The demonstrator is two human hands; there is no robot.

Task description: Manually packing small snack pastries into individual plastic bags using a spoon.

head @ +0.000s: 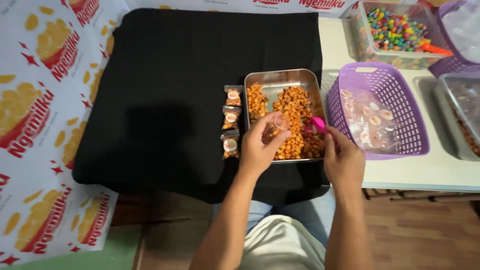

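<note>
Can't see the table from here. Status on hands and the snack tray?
Left hand holds a small clear bag over the metal tray. Right hand grips a pink scoop in the orange snacks. Nothing blocking.

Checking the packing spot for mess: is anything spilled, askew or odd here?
Nothing stands out. The snacks stay inside the metal tray, three filled packets lie in a neat column beside it, and the purple basket sits upright.
</note>
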